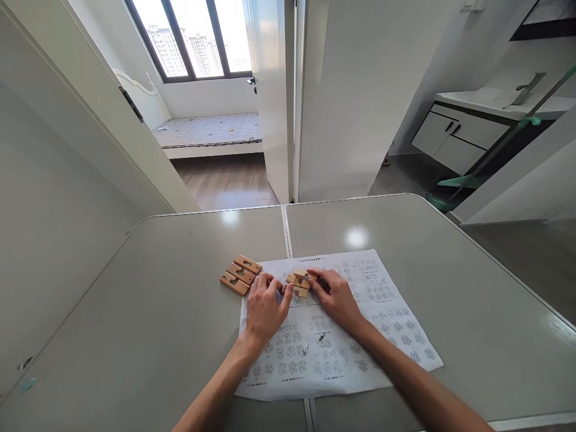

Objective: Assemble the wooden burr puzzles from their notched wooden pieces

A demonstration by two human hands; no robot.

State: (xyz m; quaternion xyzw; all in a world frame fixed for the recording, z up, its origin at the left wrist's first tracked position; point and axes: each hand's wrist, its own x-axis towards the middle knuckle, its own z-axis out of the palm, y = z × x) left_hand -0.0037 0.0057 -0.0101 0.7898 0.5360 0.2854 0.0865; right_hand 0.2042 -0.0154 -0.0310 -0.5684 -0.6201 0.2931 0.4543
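Note:
A small interlocking wooden puzzle [299, 281] of several light blocks sits over a printed sheet [297, 384], between my two hands. My left hand [264, 305] is closed at the puzzle's left side, thumb against the blocks and fingers curled; a darker bit of wood shows partly between them. On the opposite side my right hand [336, 295] pinches the puzzle's right end with thumb and fingertips. Just beyond my left fingers lie flat brown wooden pieces [240, 273] with cut-out slots, side by side and partly on the bare table.
The sheet carries rows of small line diagrams and lies on a grey table [180, 312] with a pale seam [286, 231] down its middle. Past the far edge stand an open door [272, 90], a bed [211, 129] and a washbasin cabinet [463, 132].

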